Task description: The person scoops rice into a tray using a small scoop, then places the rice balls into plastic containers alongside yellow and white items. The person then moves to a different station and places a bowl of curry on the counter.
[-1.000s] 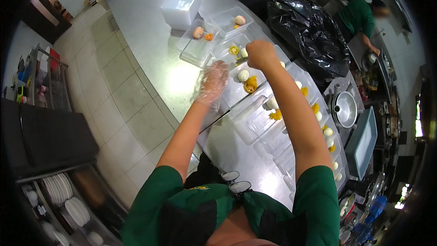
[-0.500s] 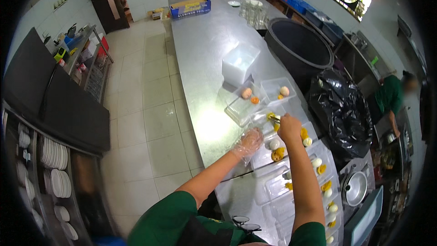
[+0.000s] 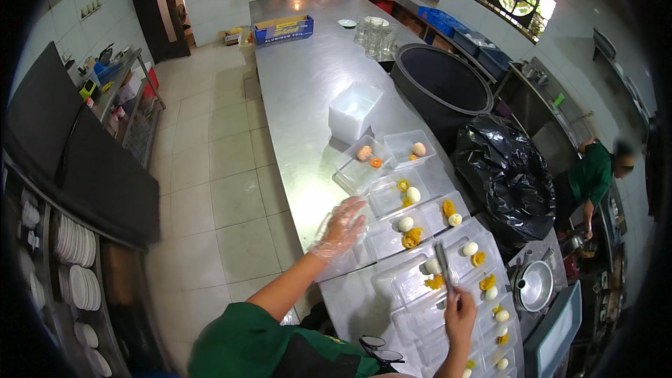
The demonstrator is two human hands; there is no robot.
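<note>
My left hand [image 3: 343, 227], in a clear plastic glove, hovers open and empty beside the clear plastic containers [image 3: 374, 238]. My right hand [image 3: 460, 313] grips slim metal tongs [image 3: 444, 266], which point away from me over the nearer containers. Under the tongs' side lie a peeled egg [image 3: 432, 266] and a yellow-orange food piece [image 3: 434, 282]. Farther up are another peeled egg [image 3: 405, 224] and a browned yellow piece [image 3: 411, 238]. The far pair of containers holds pinkish balls [image 3: 364, 152] and small orange pieces [image 3: 376, 163].
A white square tub [image 3: 355, 112] stands beyond the containers on the steel table [image 3: 301, 91]. To the right are a large black bin [image 3: 444, 80], a black plastic bag [image 3: 504, 175] and metal bowls [image 3: 535, 285]. A foil box [image 3: 283, 29] lies far off. A co-worker [image 3: 591, 175] bends at right.
My right hand has drawn back toward me with the tongs, away from the middle containers. My left hand has moved left, off the containers. A peeled egg and yellow pieces there are now uncovered.
</note>
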